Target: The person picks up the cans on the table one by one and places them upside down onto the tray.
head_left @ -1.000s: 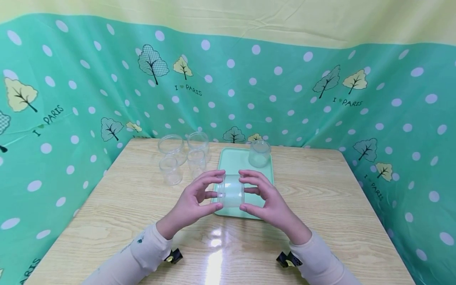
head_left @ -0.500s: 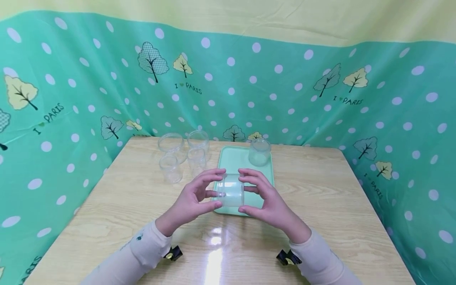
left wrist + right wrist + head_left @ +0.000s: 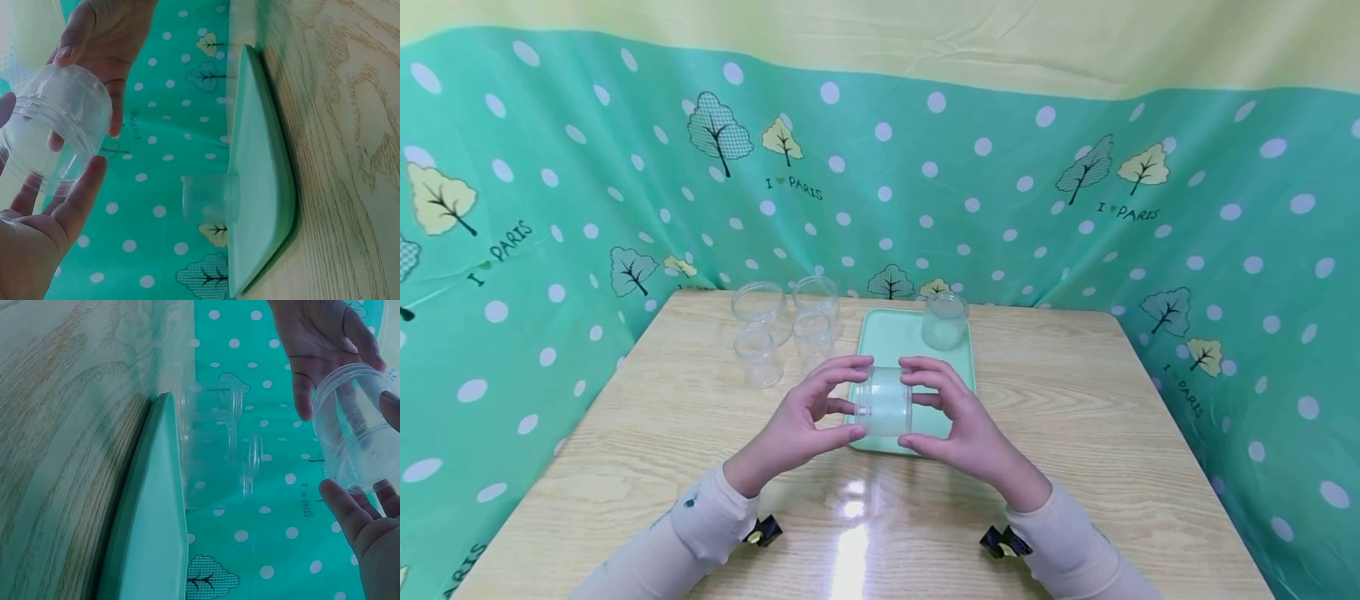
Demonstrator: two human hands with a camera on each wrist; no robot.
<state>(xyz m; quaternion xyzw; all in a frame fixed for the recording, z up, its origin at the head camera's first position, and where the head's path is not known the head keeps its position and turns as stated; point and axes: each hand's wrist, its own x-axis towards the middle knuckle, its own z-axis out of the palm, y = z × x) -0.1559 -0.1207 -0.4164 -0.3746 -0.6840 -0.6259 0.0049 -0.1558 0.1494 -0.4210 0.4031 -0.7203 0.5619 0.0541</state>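
Note:
A clear plastic jar (image 3: 886, 408) lies on its side in the air over the green tray (image 3: 880, 333), held between both hands. My left hand (image 3: 801, 421) grips its ridged rim end by the fingertips and thumb. At the base end, my right hand (image 3: 966, 429) holds it likewise. In the left wrist view the open mouth of the jar (image 3: 59, 125) faces the left hand; the right wrist view shows the round base of the jar (image 3: 375, 453) toward the right hand. Another clear jar (image 3: 946, 323) stands upright on the tray's far right corner.
Several clear containers stand together left of the tray, among them a wide one (image 3: 762, 312) at the back and a small one (image 3: 760, 358) in front. The wooden table (image 3: 1075, 400) ends at a green dotted curtain (image 3: 1000, 192) on its back and sides.
The hands and the jar stay nearly still. The whole head view shifts only slightly.

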